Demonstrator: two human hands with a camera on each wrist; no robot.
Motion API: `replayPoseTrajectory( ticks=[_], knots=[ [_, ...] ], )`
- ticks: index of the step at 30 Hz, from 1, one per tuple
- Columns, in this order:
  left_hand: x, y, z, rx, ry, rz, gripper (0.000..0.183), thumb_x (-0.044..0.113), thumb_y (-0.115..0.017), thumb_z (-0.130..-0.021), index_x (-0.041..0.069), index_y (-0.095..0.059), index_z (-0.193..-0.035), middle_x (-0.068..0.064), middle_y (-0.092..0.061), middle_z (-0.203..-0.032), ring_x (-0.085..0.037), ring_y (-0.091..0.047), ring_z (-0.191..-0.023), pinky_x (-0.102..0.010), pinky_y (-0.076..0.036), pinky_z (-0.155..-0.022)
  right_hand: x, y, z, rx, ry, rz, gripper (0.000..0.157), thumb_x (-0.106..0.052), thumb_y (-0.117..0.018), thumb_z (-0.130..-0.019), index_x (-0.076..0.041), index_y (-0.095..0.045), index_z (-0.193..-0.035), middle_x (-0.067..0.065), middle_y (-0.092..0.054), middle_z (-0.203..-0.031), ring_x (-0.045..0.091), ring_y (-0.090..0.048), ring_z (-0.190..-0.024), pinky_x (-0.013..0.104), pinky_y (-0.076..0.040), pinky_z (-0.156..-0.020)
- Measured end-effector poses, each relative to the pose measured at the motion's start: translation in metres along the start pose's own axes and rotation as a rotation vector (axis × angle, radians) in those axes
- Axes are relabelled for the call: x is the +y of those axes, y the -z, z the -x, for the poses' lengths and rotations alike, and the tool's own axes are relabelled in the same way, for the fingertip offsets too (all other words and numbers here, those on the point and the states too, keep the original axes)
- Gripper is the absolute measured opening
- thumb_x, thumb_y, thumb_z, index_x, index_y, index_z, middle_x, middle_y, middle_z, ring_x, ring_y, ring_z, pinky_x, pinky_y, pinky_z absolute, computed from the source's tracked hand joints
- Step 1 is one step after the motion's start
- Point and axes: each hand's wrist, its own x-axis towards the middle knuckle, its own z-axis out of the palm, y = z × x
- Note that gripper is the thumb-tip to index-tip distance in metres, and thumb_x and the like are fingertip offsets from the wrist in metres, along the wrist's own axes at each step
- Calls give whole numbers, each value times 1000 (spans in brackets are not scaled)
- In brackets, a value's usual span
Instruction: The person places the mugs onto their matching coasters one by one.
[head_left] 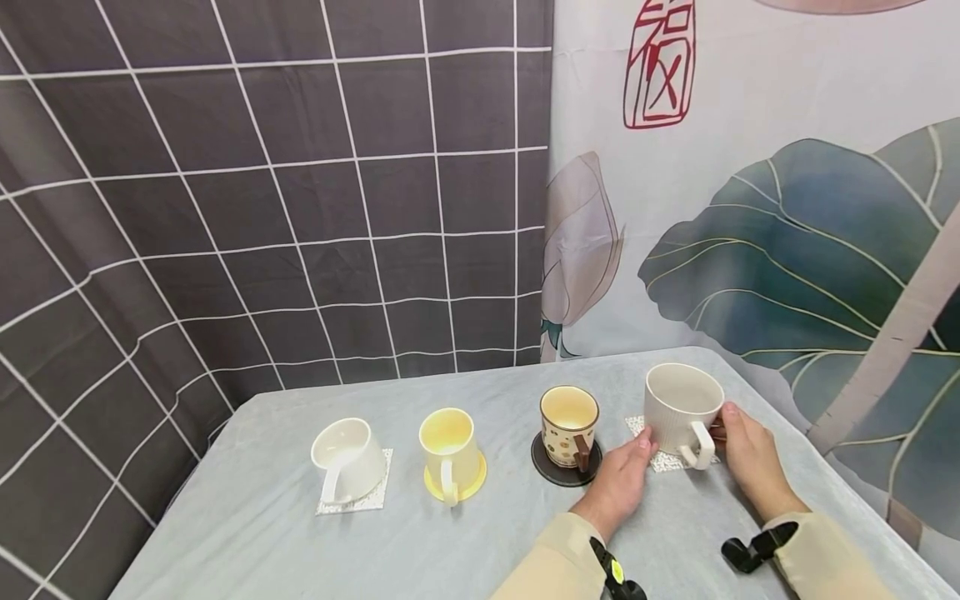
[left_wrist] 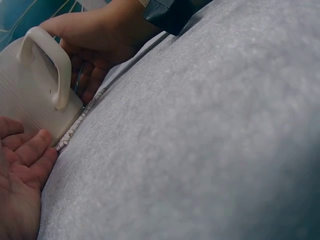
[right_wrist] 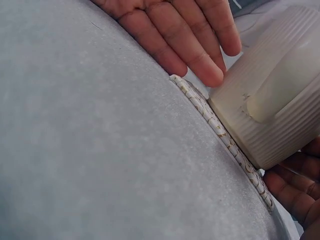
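Observation:
A white ribbed mug (head_left: 667, 421) stands upright on a square white patterned coaster (right_wrist: 225, 137) at the right of the table. Its handle (left_wrist: 62, 70) faces the near side. My left hand (head_left: 618, 483) lies along the mug's left side, fingers extended and fingertips close to its base. On the opposite side is my right hand (head_left: 757, 462), its loosely bent fingers at the wall behind the handle. In the right wrist view, my left fingers (right_wrist: 175, 35) are straight and slightly spread, right by the coaster's corner. The mug hides part of the coaster.
Left of my hands, a brown-patterned mug (head_left: 561, 437) stands on a dark round coaster (head_left: 546, 471). Farther left are a yellow mug (head_left: 461, 458) on a yellow coaster (head_left: 480, 479) and a white mug (head_left: 360, 467) on a square coaster (head_left: 375, 502). Curtains (head_left: 397, 200) hang behind the table.

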Motion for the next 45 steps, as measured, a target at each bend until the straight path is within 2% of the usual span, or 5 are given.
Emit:
replayPoseTrajectory(
  ticks=[15, 28, 36, 41, 45],
  knots=[
    [2, -2, 0, 0, 19, 10, 51, 38, -32, -110, 7, -55, -145, 6, -52, -149, -11, -46, -139, -28, -35, -116, 1, 2, 0, 26, 9, -2, 55, -24, -24, -111, 18, -59, -117, 36, -67, -99, -19, -48, -76, 1, -42, -64],
    [0, -4, 2, 5, 11, 30, 50, 37, -33, -110, 8, -54, -146, 4, -56, -146, -9, -46, -139, -28, -36, -115, 0, 5, 3, 22, -18, 13, 54, -23, -24, -111, 17, -59, -117, 36, -68, -98, -19, -48, -74, 1, -41, -63],
    [1, -5, 4, 16, 6, 70, 51, 36, -33, -111, 5, -52, -146, 2, -57, -143, -9, -46, -138, -28, -35, -116, -2, 6, 6, 18, -14, 37, 53, -23, -24, -111, 16, -60, -116, 35, -68, -97, -18, -48, -74, 1, -40, -62],
    [1, -4, 5, 29, 12, 70, 50, 36, -34, -110, 7, -51, -148, 3, -58, -142, -9, -48, -136, -30, -35, -116, -1, 6, 5, 5, -27, -11, 54, -23, -23, -111, 18, -57, -118, 37, -66, -99, -17, -50, -74, 3, -44, -62],
    [2, -5, 7, 52, 7, 15, 48, 34, -37, -110, 8, -51, -149, 2, -56, -145, -11, -49, -135, -30, -37, -115, 0, 4, 4, -22, -58, -102, 57, -26, -20, -111, 18, -54, -122, 40, -62, -107, -16, -53, -76, 9, -52, -62]
  ],
)
